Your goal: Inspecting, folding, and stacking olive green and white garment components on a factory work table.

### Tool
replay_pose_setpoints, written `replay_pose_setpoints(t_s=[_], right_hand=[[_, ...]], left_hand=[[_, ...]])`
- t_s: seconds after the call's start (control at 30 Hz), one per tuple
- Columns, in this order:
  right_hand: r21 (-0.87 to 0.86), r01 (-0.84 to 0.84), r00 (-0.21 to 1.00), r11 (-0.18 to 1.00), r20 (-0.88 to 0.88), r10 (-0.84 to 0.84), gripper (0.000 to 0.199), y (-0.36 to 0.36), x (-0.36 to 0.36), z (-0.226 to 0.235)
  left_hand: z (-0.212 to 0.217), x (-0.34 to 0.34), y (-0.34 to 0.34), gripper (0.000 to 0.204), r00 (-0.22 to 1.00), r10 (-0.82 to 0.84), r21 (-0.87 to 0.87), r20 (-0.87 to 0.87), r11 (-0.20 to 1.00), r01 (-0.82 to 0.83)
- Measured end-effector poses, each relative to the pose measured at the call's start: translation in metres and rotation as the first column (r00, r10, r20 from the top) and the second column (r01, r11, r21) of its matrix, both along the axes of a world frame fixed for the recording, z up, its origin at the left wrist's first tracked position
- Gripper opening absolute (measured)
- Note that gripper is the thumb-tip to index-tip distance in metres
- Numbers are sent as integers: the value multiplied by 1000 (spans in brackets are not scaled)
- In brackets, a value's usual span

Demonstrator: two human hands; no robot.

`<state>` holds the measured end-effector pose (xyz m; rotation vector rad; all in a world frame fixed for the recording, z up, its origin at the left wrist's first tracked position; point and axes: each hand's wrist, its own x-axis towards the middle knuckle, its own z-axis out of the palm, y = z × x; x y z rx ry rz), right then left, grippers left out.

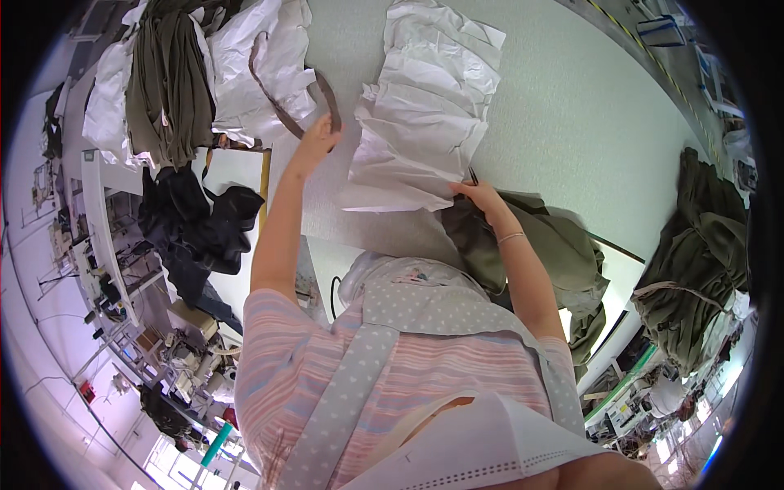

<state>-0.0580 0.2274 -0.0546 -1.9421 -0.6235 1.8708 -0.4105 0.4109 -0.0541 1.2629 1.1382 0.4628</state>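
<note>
By the left hand (pixel 317 147), fingers clamped, a brown strip (pixel 332 100) is held; by the right hand (pixel 483 198), fingers together, a slim dark tool (pixel 473 175) is pinched beside the near corner of a crumpled white sheet (pixel 426 122), laid on the bench (pixel 572 106) near olive fabric (pixel 559 249).

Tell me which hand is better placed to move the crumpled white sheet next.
Probably the right hand: it's at the near right corner of the crumpled white sheet. The left hand is apart from it, holding a brown strip.
</note>
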Motion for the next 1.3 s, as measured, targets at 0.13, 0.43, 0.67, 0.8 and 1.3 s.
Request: replay_pose_setpoints(t_s=[0.13,0.43,0.67,0.8,1.3], right_hand=[[26,183,975,983,-131,-178,32,1,-3,1],[-308,580,355,754,-737,-575,37,25,19,89],[-332,523,403,785,-715,-572,36,17,14,96],[-153,469,629,870,-634,-450,49,12,19,96],[95,887,460,451,-250,-852,43,-127,133,68]], left_hand=[[-14,-14,-48,61,523,285,584,-803,549,598],[-46,39,-48,36,641,-61,208,-766,919,335],[-86,217,-102,28,947,116,840,-298,503,203],[-81,276,-123,28,965,-5,780,-263,587,215],[64,205,-93,55,555,-813,406,-178,453,794]])
